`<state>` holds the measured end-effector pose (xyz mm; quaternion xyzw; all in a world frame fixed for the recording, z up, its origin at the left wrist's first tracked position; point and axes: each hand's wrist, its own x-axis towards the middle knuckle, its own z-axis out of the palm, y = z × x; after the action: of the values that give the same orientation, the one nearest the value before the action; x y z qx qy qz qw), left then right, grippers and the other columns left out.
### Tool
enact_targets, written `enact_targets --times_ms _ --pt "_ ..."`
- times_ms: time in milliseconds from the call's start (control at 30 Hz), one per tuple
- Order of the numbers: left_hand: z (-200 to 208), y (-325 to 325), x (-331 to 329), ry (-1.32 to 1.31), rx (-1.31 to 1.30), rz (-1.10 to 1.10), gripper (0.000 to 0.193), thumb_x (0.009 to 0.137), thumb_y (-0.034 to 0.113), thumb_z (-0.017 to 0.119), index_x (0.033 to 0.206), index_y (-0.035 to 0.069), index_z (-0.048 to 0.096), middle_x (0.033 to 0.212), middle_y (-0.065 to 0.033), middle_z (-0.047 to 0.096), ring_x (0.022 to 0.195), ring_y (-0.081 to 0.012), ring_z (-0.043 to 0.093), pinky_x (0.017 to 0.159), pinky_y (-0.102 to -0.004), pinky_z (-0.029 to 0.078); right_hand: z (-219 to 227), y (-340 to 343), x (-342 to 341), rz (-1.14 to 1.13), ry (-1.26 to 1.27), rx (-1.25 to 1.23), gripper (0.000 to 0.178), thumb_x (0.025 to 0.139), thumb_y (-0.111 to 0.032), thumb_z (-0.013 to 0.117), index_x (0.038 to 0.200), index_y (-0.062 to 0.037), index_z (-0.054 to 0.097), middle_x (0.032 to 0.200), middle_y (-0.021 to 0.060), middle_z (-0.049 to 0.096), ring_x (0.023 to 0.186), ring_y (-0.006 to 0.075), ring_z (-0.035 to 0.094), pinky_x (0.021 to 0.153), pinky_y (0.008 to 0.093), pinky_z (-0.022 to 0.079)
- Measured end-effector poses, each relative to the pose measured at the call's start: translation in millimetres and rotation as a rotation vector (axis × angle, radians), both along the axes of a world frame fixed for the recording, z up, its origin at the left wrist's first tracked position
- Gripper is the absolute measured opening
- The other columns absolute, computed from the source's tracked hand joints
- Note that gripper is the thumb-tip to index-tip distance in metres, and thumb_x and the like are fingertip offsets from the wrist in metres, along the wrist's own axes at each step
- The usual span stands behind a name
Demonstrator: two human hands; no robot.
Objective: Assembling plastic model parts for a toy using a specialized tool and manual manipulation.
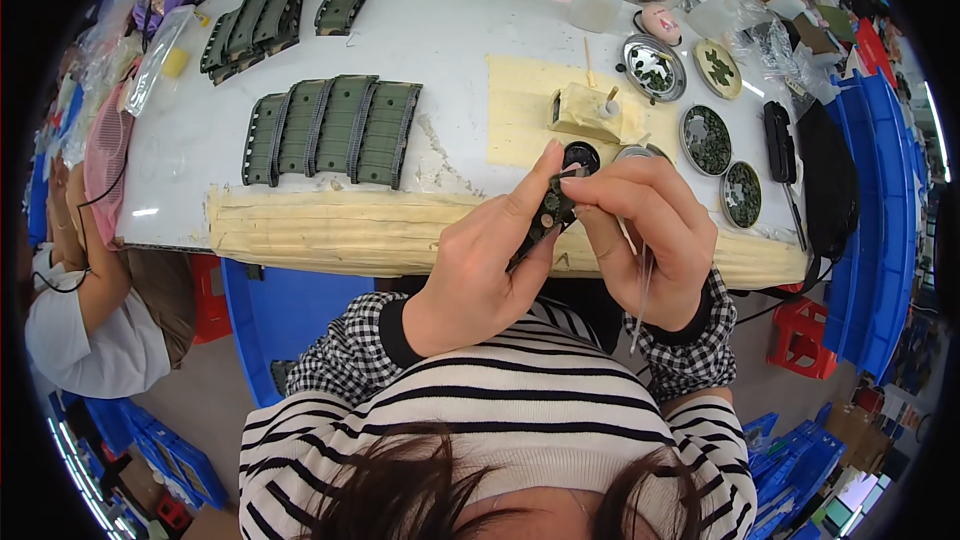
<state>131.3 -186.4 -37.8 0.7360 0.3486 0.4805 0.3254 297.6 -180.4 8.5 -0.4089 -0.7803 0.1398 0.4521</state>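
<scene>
My left hand is closed around a small dark green camouflage-patterned part, held up at the table's front edge. At the part's upper end, the fingertips of my right hand press together; anything tiny between them is hidden. A thin, pale stick lies in the right hand's fingers and points down toward my body. Just beyond my fingers stand a small black round container and a partly hidden metal dish.
Curved green ribbed panels lie at left, more behind them. Right of my hands are dishes of small dark green pieces. A taped block stands on yellowish paper. A padded roll lines the front edge. Another person sits left.
</scene>
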Motion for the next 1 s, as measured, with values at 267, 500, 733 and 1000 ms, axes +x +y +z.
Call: enact_targets --times_ms 267,500,733,1000 --pt "1 2 -6 -0.577 -0.802 -0.328 0.053 0.093 0.000 0.049 0.143 0.003 0.029 0.126 -0.0178 0.054 0.102 -0.0208 0.063 0.089 -0.0336 0.054 3 15 29 -0.376 0.013 -0.058 0.018 0.077 -0.004 0.074 0.094 -0.0031 0.069 0.079 0.0094 0.058 0.062 0.0182 0.056 0.055 0.0285 0.045" --pt "-3 18 -7 -0.920 -1.086 -0.440 0.041 0.098 0.012 0.048 0.137 0.003 0.038 0.114 -0.0162 0.060 0.094 -0.0198 0.065 0.085 -0.0308 0.054 -24 53 32 -0.373 -0.188 -0.056 0.015 0.080 -0.007 0.072 0.093 -0.0050 0.066 0.079 0.0075 0.057 0.059 0.0217 0.059 0.049 0.0312 0.045" --pt "-15 20 -9 -1.151 -1.220 -0.626 0.046 0.100 0.020 0.043 0.142 0.002 0.033 0.111 -0.0146 0.062 0.086 -0.0170 0.065 0.081 -0.0315 0.055 1 35 27 -0.356 0.065 -0.021 0.009 0.082 -0.004 0.071 0.090 -0.0022 0.068 0.078 0.0038 0.059 0.056 0.0115 0.053 0.048 0.0228 0.039" --pt "-21 15 -5 -1.392 -1.420 -0.773 0.047 0.102 0.025 0.040 0.142 0.001 0.033 0.107 -0.0128 0.065 0.081 -0.0187 0.064 0.079 -0.0380 0.052 -4 13 16 -0.057 0.499 -0.314 0.009 0.091 -0.006 0.063 0.095 0.0022 0.064 0.087 0.0046 0.059 0.074 0.0088 0.056 0.065 0.0207 0.044"
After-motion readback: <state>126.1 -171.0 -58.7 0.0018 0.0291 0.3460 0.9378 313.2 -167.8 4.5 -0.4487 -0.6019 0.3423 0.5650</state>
